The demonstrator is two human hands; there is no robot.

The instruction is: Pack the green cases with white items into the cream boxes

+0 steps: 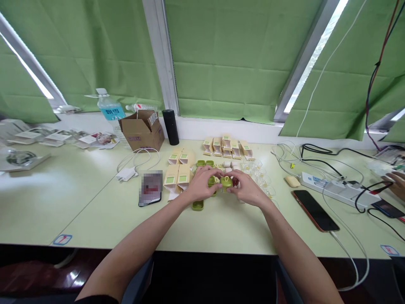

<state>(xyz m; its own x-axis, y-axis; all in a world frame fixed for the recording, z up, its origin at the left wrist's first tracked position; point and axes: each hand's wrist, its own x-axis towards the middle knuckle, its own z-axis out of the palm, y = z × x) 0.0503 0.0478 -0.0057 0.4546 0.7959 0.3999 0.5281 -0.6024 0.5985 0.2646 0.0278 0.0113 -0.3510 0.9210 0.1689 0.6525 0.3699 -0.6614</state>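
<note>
A small glossy green case point(226, 182) with a loop on top is between my two hands, above the middle of the table. My right hand point(247, 185) pinches it from the right with thumb and fingers. From the left, my left hand point(204, 183) has its fingertips closed at the case's edge and partly hides it. Another green piece shows behind the left fingers; whether that hand touches it I cannot tell. Around the hands lie a green open tray-like piece point(198, 205), green pieces point(205, 163) farther back, whitish small parts point(231, 164) and clear plastic parts point(265, 183).
Cream boxes point(177, 175) stand left of the hands, more point(226, 145) behind. A phone point(151, 188), carton point(142, 131) and black cylinder point(171, 126) are left. Rightward are another phone point(314, 210), a power strip point(335, 190), cables and another person's hand point(397, 183).
</note>
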